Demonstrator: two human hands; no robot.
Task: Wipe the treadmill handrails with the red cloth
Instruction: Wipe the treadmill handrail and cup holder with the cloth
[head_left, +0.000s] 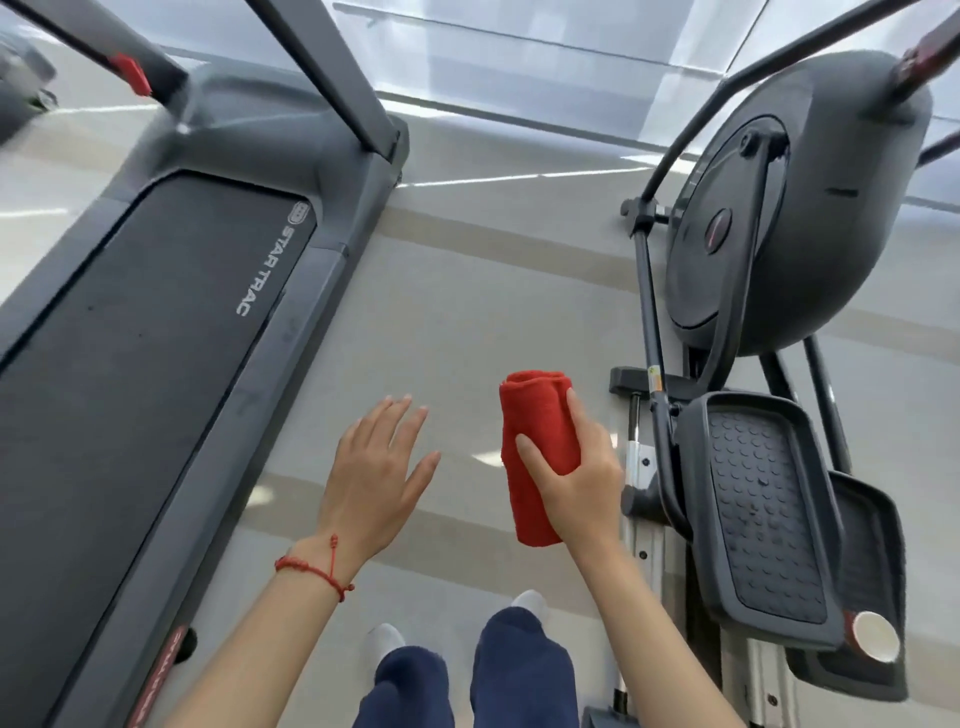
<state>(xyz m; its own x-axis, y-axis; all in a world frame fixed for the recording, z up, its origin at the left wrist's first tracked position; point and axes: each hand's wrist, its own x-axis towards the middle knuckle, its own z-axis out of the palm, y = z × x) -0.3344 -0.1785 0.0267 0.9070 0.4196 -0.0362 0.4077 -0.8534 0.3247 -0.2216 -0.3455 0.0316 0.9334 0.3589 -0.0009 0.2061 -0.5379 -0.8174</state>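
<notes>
A folded red cloth (537, 441) is gripped in my right hand (576, 475), held over the floor between two machines. My left hand (376, 470) hovers beside it with fingers spread and nothing in it; a red string bracelet circles that wrist. The treadmill (156, 332) lies to the left, its black belt marked STAR TRAC. Its dark uprights (337, 78) rise at the top of the view, and a bar with a red tab (130, 73) crosses the top left. The handrails themselves are out of frame above.
An elliptical trainer (810, 208) stands on the right with textured foot pedals (763, 514). A white paper cup (877, 643) sits by the lower pedal. Pale floor (467, 312) runs between the machines. My legs in navy trousers and white shoes show at the bottom.
</notes>
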